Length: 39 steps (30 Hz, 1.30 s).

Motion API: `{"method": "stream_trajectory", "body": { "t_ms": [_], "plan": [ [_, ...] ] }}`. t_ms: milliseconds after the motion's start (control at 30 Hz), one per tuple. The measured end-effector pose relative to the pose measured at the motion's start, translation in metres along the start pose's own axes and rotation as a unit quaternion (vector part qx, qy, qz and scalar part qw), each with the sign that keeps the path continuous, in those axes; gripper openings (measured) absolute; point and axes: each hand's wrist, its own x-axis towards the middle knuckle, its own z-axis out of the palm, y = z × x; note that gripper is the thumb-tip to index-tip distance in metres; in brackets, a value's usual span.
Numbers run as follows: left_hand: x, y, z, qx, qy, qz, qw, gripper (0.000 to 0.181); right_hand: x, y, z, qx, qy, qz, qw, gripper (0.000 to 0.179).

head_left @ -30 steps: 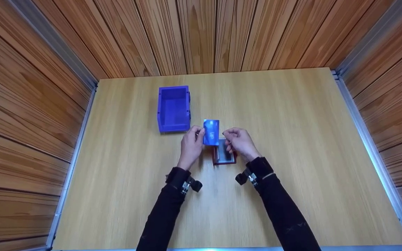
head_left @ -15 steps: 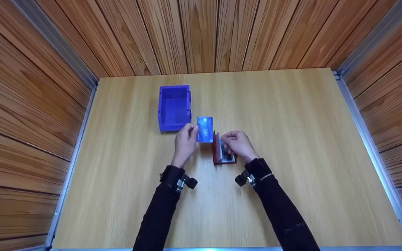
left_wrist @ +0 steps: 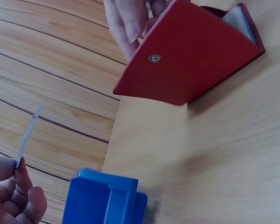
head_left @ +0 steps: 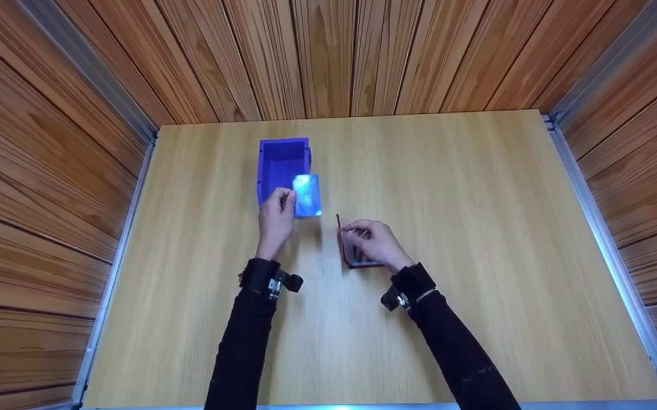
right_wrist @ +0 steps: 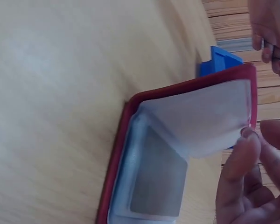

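Note:
My left hand pinches a shiny blue card by its left edge, beside the front right corner of the blue bin in the head view. Seen from the left wrist, the card is edge-on between thumb and fingers. A red card holder with a metal snap stands partly opened on the table. Inside it are clear plastic sleeves. With thumb and fingers, my right hand holds the raised sleeve edge by the cover. A grey card shows in the lower sleeve.
The wooden table is bounded by wood-plank walls at the back and sides, with metal rails along its edges. The bin stands left of centre, behind and left of the card holder.
My left hand has carried the blue card left and away from the card holder, up to the bin. My right hand has shifted slightly left, and the holder's cover now stands more upright.

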Motion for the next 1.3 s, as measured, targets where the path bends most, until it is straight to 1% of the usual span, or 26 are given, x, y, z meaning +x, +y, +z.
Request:
{"method": "stream_trajectory", "body": {
  "t_ms": [133,200,267,433,600,700,833,1033,1167,1300],
  "plan": [
    [0.007,-0.001,-0.007,0.014,0.005,-0.006,0.9999,0.019,-0.001,0.004,0.007,-0.058,-0.001,-0.045,0.9973,0.026],
    [0.012,-0.002,-0.011,0.02,0.009,-0.009,0.9997,0.02,-0.002,0.006,0.011,-0.093,-0.007,-0.064,0.9936,0.03],
    [0.017,-0.004,-0.015,0.026,0.013,-0.013,0.9995,0.021,-0.003,0.009,0.015,-0.132,-0.017,-0.079,0.988,0.034],
    [0.03,-0.01,-0.024,0.058,0.014,-0.027,0.9979,0.024,-0.007,0.016,0.021,-0.222,-0.033,-0.087,0.9707,0.04],
    [0.042,-0.011,-0.028,0.099,0.013,-0.039,0.9943,0.028,-0.008,0.025,0.022,-0.28,-0.034,-0.091,0.955,0.045],
    [0.047,-0.011,-0.027,0.127,0.017,-0.044,0.9907,0.03,-0.009,0.03,0.021,-0.303,-0.037,-0.093,0.9477,0.048],
    [0.052,-0.012,-0.022,0.17,0.029,-0.047,0.984,0.031,-0.011,0.031,0.02,-0.327,-0.046,-0.094,0.9392,0.051],
    [0.057,-0.009,-0.013,0.231,0.041,-0.036,0.9715,0.031,-0.009,0.029,0.023,-0.355,-0.056,-0.11,0.9267,0.05],
    [0.061,-0.006,-0.009,0.262,0.033,-0.037,0.9639,0.031,-0.007,0.027,0.025,-0.366,-0.063,-0.113,0.9216,0.048],
    [0.065,-0.006,-0.004,0.293,0.023,-0.049,0.9545,0.03,-0.007,0.026,0.026,-0.363,-0.067,-0.113,0.9225,0.047]
  ]
}}
